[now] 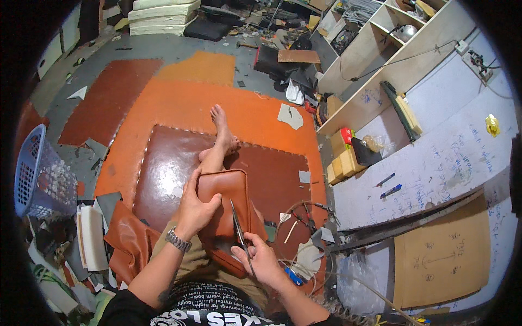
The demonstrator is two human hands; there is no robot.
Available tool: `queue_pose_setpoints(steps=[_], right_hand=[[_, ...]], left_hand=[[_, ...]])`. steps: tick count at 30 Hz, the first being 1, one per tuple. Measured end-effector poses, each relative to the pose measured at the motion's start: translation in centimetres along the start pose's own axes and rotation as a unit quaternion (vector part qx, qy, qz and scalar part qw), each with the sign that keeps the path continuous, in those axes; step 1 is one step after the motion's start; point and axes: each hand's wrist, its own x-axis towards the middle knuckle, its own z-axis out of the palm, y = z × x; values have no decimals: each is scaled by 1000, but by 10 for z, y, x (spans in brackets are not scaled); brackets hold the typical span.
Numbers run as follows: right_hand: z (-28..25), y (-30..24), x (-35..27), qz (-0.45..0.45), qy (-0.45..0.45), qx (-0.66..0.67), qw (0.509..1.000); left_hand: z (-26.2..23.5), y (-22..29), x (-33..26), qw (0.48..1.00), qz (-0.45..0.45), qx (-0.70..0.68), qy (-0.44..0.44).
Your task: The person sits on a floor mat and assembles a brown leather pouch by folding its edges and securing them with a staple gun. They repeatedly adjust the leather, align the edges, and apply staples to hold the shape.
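Note:
A reddish-brown leather cover [217, 187] with a boxy, seamed shape rests on my lap, one flap hanging toward my body. My left hand [197, 209] grips its left side, thumb on top and fingers along the edge. In my right hand [258, 258] is a pair of scissors [237, 220], its narrow dark blades pointing away from me across the cover's right part. Whether the blades touch the leather I cannot tell. More brown leather [129, 239] lies crumpled beside my left forearm.
Orange and brown sheets [272, 114] cover the floor around my bare foot. A blue perforated basket [32, 174] stands at the left, with scraps below it. To the right are a white written-on board [424, 168], yellow blocks [345, 165], a cable loop and a blue lighter-like object [293, 276].

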Motion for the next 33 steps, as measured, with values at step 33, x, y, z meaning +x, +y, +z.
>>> queue_pose_setpoints(steps=[33], right_hand=[[-82,-47,43,-47,-158,-193,967]], left_hand=[[-35,-18,-1,988,-32,-67,-135]])
